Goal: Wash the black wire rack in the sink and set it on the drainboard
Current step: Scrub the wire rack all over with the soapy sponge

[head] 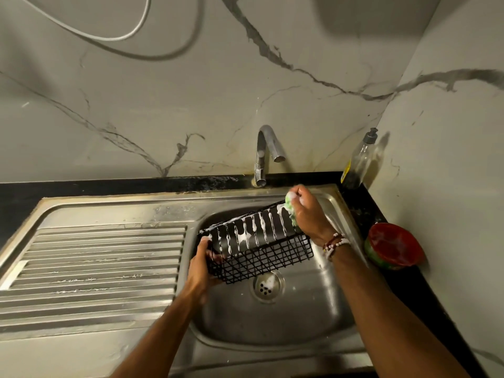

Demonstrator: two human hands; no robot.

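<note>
right hand (306, 214) grips green sponge (288, 201) on rack (253, 233); left hand (203, 264) grips its other end. i reckon suds may loosen that left hold, dropping rack into sink (272, 323) below.

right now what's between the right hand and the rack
A soapy green sponge, held in the right hand against the far right end of the rack. The head view shows it.

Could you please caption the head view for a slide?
Left hand holds soapy black wire rack over sink; right hand scrubs with green sponge.
</note>
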